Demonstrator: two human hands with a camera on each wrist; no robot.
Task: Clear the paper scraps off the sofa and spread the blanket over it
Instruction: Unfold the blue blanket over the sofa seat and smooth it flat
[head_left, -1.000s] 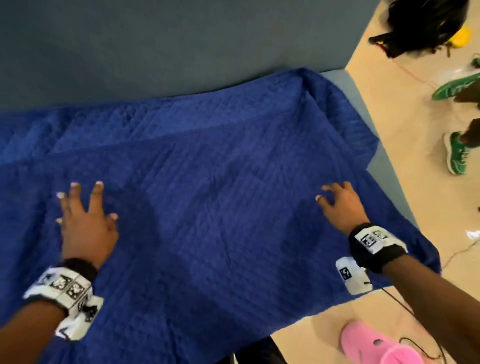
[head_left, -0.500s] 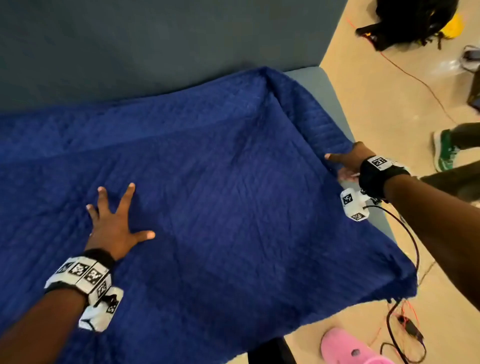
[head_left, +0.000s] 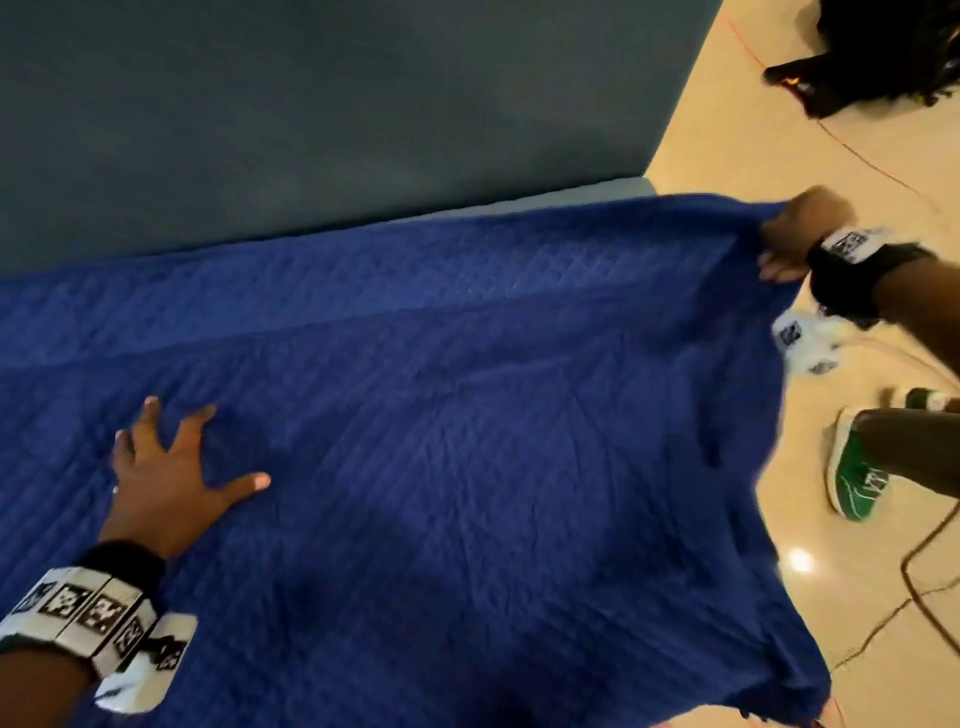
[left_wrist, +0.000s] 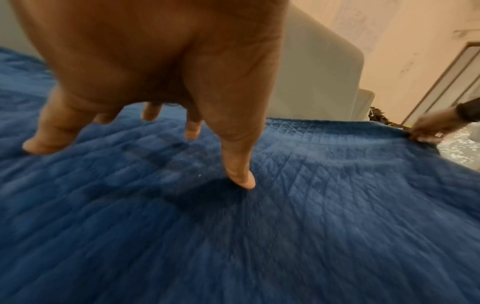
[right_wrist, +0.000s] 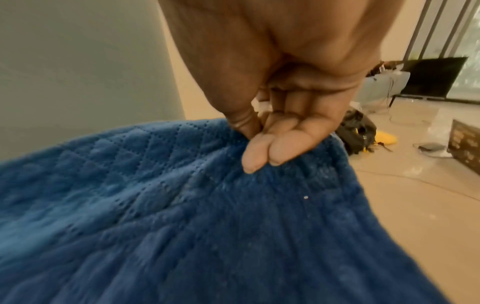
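A dark blue quilted blanket (head_left: 467, 441) lies spread over the seat of the grey-blue sofa (head_left: 311, 114). My left hand (head_left: 166, 467) presses flat on the blanket at the left, fingers splayed (left_wrist: 239, 176). My right hand (head_left: 795, 234) pinches the blanket's far right corner between thumb and fingers (right_wrist: 259, 152) and holds it lifted past the sofa's end, over the floor. The blanket (right_wrist: 182, 205) runs taut from that corner. No paper scraps show in any view.
A strip of bare sofa seat (head_left: 571, 200) shows by the backrest. On the cream floor to the right stand a person's leg and green shoe (head_left: 857, 478), a black bag (head_left: 872, 47) and cables (head_left: 924, 561). The blanket's front edge hangs off the sofa.
My right hand went from lying on the blanket to gripping its right corner and pulled it out rightward and away. My left hand stayed flat, shifting slightly right.
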